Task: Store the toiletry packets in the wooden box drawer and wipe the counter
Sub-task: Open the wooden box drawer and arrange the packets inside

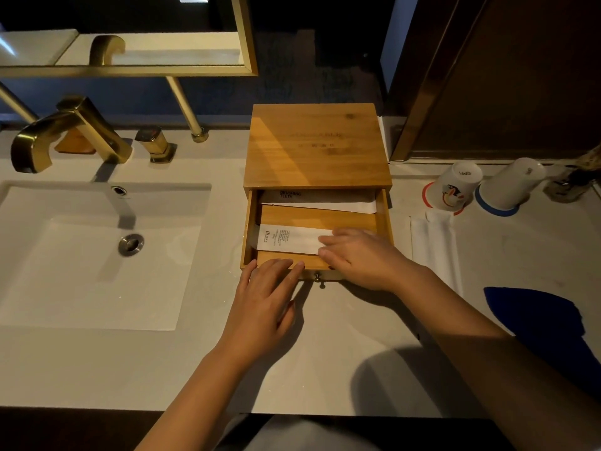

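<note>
Head view: white packet (pixel 289 239) lies flat in the open drawer (pixel 385 216) of the wooden box (pixel 317 144) on the bench (pixel 357 346). Right hand (pixel 357 255) presses its end, fingers flat; left hand (pixel 270 288), fingers straight, braces drawer front. Packet prob. light, thin, slippery; best pinched at an edge.

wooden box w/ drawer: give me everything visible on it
The square light-wood box sits flat on the pale counter, right of the white sink. Its lid shows grain and faint, unreadable engraved lettering. Its pull-out wooden drawer is open toward the person, with a small metal knob in front. Inside lie two white packets: the rear packet reads "BRUSHING TEETH", the front packet lies under the right hand fingers. The left hand touches the drawer's front edge.
</note>
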